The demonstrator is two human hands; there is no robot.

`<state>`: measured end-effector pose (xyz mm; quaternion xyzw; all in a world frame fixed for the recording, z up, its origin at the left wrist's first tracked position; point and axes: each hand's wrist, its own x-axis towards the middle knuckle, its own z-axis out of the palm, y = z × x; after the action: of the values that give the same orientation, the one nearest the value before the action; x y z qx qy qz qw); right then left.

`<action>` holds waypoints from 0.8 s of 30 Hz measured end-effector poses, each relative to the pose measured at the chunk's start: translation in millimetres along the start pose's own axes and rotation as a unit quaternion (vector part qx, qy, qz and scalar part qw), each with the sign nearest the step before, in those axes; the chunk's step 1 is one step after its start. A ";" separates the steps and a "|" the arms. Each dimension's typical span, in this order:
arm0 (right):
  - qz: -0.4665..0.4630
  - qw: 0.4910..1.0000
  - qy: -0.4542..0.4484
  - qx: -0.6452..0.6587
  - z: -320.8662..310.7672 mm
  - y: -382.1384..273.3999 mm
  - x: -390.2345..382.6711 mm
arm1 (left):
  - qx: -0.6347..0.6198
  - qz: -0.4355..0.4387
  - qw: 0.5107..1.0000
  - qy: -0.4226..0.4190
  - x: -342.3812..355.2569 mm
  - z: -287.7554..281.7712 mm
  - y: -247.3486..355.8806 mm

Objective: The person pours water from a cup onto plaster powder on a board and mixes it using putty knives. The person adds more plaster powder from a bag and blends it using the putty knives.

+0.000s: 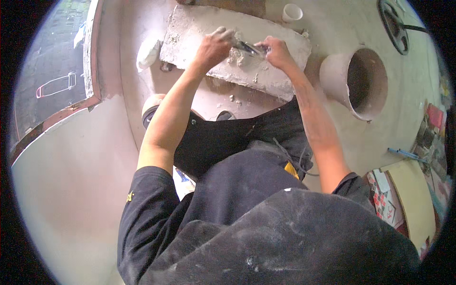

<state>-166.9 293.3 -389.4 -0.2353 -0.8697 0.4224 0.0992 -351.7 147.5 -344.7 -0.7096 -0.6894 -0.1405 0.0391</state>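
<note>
My left hand (214, 47) is closed at the left end of a dark metal tool (247, 48), perhaps a scraper; its fingers look pale with dust. My right hand (276, 51) has its fingers curled on the tool's other end. Both hands are over a rectangular, plaster-coated slab (185, 33) with crusty lumps (236, 61) on it, below and around the tool. I cannot tell whether the tool touches the slab.
A white cup (292, 13) stands beyond the slab, a pale bundle (147, 54) lies left of it. A large open cylinder (332, 73) is at right, with a dark wheel (399, 33) beyond. Blue rods (401, 153) and boards (408, 199) lie lower right; a low partition (92, 66) runs left.
</note>
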 end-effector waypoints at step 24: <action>-0.109 0.948 0.006 -0.299 140.9 4.8 21.6 | -0.072 -0.426 0.895 0.109 18.3 -116.3 -52.9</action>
<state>-236.4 209.6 -481.5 -0.1601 -0.9759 0.1280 0.0748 -420.7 138.7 -236.0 -0.3296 -0.9049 -0.2694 -0.0008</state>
